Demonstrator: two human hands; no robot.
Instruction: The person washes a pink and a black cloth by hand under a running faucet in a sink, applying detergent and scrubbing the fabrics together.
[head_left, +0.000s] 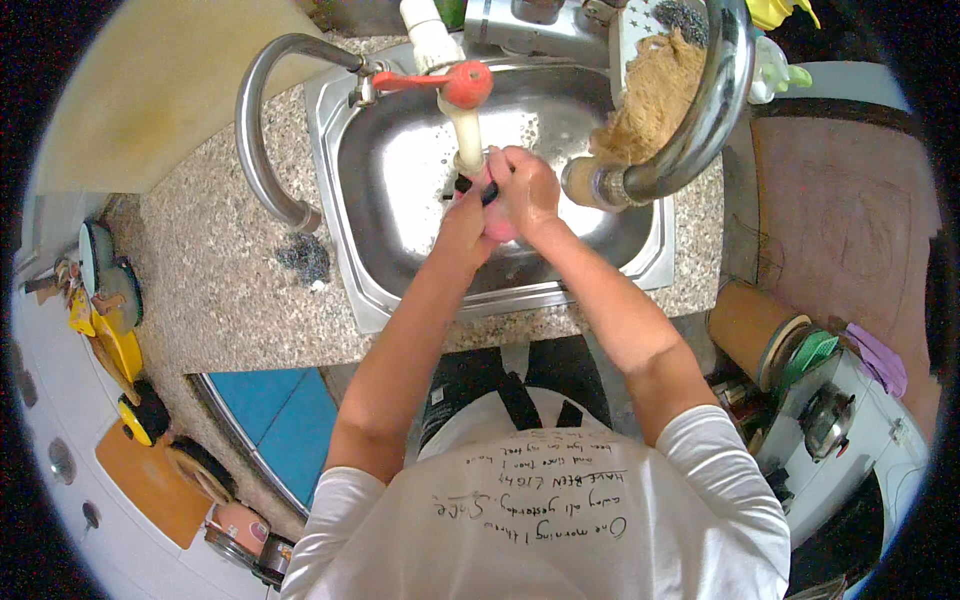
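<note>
A pink object with black parts (499, 226) is between my hands, low over the stainless-steel sink (375, 157). My left hand (461, 223) grips its near left side. My right hand (534, 189) is bent around its right side, and the skin looks wet. The fingers cover much of the object, so its exact kind cannot be told. Directly above it hangs the pale spout of a plastic tap (466, 135) with a red lever (420, 80). Whether water runs from the spout is not clear.
Curved steel spouts arch at the left (251, 127) and right (731, 97) of the sink. Brown fibre scrubbing material (656, 94) lies at the back right. A dark metal scourer (304, 259) rests on the speckled stone counter (225, 277). A wooden board (150, 487) stands far left.
</note>
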